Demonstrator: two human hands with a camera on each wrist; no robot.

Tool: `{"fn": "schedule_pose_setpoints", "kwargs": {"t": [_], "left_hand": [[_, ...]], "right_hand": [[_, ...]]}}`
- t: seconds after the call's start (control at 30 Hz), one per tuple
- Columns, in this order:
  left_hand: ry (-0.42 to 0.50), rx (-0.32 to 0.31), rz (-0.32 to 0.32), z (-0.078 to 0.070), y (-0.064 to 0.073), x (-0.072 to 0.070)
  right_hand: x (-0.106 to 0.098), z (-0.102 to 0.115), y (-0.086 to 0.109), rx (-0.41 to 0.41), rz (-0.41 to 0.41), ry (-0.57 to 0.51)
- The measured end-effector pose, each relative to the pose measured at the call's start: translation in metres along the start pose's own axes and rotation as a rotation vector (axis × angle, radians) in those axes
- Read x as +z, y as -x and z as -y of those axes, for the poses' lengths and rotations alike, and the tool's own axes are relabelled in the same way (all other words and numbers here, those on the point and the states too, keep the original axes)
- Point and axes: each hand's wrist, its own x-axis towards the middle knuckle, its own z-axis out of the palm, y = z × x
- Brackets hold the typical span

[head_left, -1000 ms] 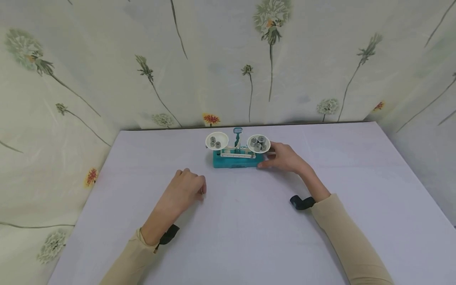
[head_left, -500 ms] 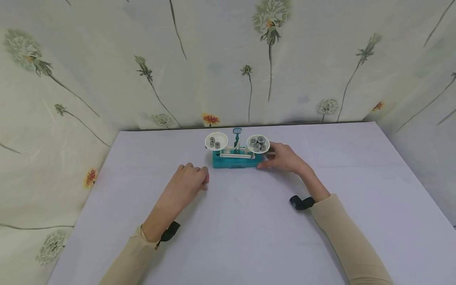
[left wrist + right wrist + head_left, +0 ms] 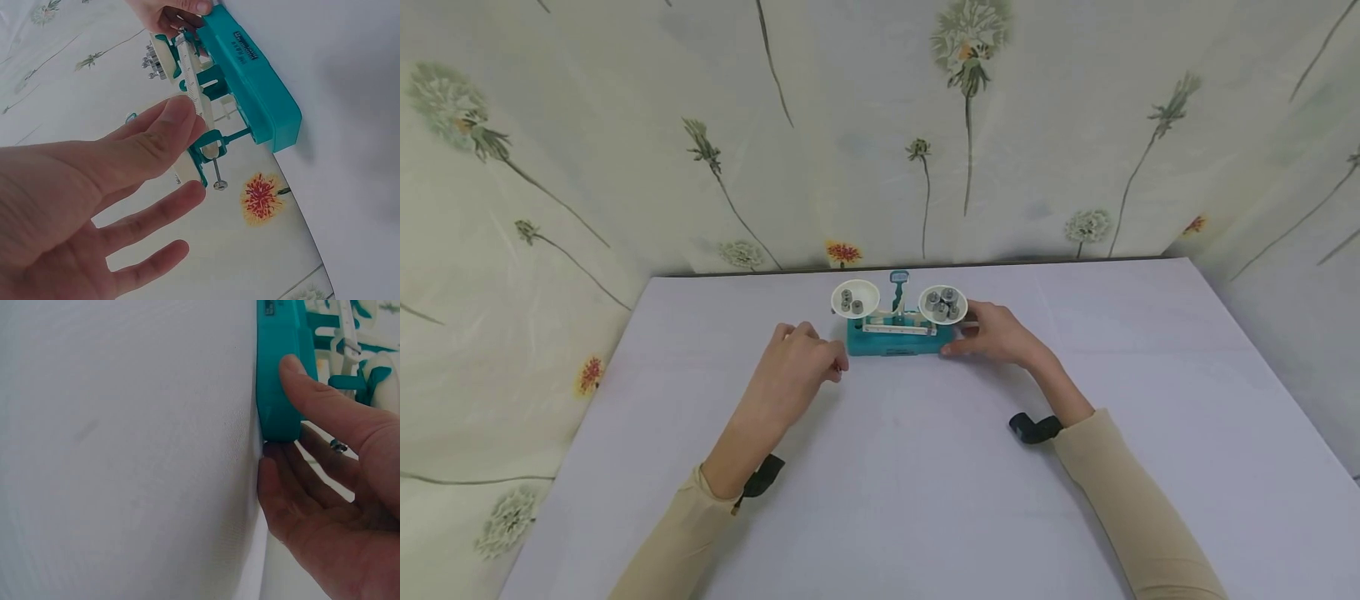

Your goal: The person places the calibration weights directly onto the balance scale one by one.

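A teal balance scale (image 3: 887,345) stands near the table's far edge, its beam dipping slightly to the right. Three small metal weights (image 3: 857,307) sit in its left white pan (image 3: 868,292); several more weights (image 3: 942,310) fill the right pan (image 3: 927,314). My right hand (image 3: 996,333) grips the right end of the base, thumb on the front, fingers at the end and behind. My left hand (image 3: 797,367) is just left of the base, thumb and index finger pinching a small dark metal piece that is almost wholly hidden. Its other fingers (image 3: 153,215) are spread loosely.
A white cloth covers the table (image 3: 910,483). Behind it hangs a flower-printed curtain (image 3: 850,150). A screw with a small nut (image 3: 220,185) sticks out from the left end of the beam. Dark wrist cameras (image 3: 1033,427) sit under both wrists.
My left hand has moved forward and slightly right, nearer the scale's left end, keeping its pinch. My right hand stays on the base, and the weights in the pans have not moved.
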Motion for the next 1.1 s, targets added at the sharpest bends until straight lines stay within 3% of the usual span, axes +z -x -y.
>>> {"fn": "schedule_pose_setpoints", "kwargs": {"t": [0.2,0.57,1.1], "left_hand": [[-0.017,-0.016,-0.032,-0.002,-0.005,-0.001],[-0.054,0.044,-0.204,0.0,-0.013,0.0],[-0.127,0.061,-0.352,0.003,-0.031,-0.002]], "right_hand": [[0.001,0.0,0.001,0.0,-0.001,0.006],[0.001,-0.001,0.001,-0.007,-0.002,0.012],[0.001,-0.001,0.0,-0.022,-0.009,-0.004]]}}
